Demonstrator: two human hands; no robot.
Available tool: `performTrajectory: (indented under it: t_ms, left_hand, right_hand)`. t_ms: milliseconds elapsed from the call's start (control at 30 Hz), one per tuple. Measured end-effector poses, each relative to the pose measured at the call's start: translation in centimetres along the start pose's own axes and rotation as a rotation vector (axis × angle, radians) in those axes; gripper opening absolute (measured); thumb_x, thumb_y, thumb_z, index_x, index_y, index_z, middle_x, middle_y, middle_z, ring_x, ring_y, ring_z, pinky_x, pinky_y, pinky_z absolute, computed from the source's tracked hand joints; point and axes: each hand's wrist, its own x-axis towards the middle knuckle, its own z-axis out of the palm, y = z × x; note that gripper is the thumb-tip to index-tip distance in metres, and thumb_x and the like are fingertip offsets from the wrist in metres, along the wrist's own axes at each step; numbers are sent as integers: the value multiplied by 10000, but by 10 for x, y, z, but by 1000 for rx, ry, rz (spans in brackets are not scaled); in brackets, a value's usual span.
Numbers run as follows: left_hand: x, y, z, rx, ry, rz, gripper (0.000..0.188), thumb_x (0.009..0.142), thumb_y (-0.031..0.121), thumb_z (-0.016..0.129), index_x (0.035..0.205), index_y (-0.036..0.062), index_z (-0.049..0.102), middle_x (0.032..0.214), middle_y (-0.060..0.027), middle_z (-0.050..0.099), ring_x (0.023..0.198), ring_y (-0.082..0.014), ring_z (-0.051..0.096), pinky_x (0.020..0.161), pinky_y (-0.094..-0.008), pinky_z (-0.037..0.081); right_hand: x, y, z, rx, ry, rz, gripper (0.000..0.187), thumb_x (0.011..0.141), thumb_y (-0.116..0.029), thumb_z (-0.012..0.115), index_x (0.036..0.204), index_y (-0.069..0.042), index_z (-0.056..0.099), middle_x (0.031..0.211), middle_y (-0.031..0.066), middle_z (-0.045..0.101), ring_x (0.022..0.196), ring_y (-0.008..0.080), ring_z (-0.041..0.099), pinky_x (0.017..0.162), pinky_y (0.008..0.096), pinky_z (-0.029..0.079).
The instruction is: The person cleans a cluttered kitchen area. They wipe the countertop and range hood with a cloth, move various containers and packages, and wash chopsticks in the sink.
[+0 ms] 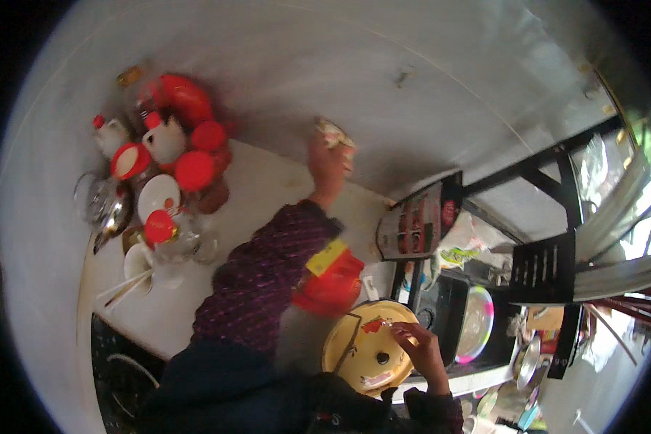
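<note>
My left hand (328, 170) reaches far forward and is closed round a crumpled pale cloth (335, 135), at the grey wall just above the counter's back edge. The forearm, in a dark purple patterned sleeve, crosses the counter. My right hand (421, 352) is over the right rim of a round cream pot lid (354, 358) with a dark knob and red decoration; its fingers are loosely bent, with nothing visible in them. Whether they touch the lid I cannot tell. Beside the left forearm lies a blurred red item (333, 289) with a yellow patch, partly hidden by the sleeve.
Red-lidded jars (194, 171), a metal kettle (114, 210) and a white cup (137, 267) crowd the counter (260, 173) at left. A black stove (119, 369) is at near left. At right stand a printed box (412, 224), a dark sink (441, 311) with a basin (477, 325), and a black rack (546, 271).
</note>
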Motion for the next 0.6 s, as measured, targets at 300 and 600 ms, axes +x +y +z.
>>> performTrajectory:
  t_ms: [300, 600]
  left_hand:
    - [-4, 43, 97, 723, -395, 1568, 296, 797, 65, 565, 1091, 89, 594, 1179, -63, 528, 1125, -281, 468, 971, -373, 424]
    - [5, -11, 64, 991, -1139, 1063, 226, 882, 203, 530, 1069, 84, 570, 1196, -71, 532, 1075, -267, 550, 889, -367, 492]
  right_hand:
    - [-3, 3, -2, 53, -7, 1, 189, 842, -27, 647, 1031, -15, 645, 987, 129, 675, 839, 217, 660, 760, 313, 515]
    - [1, 3, -4, 77, 6, -35, 225, 848, -23, 664, 1072, -20, 654, 944, 99, 659, 851, 170, 641, 749, 297, 519]
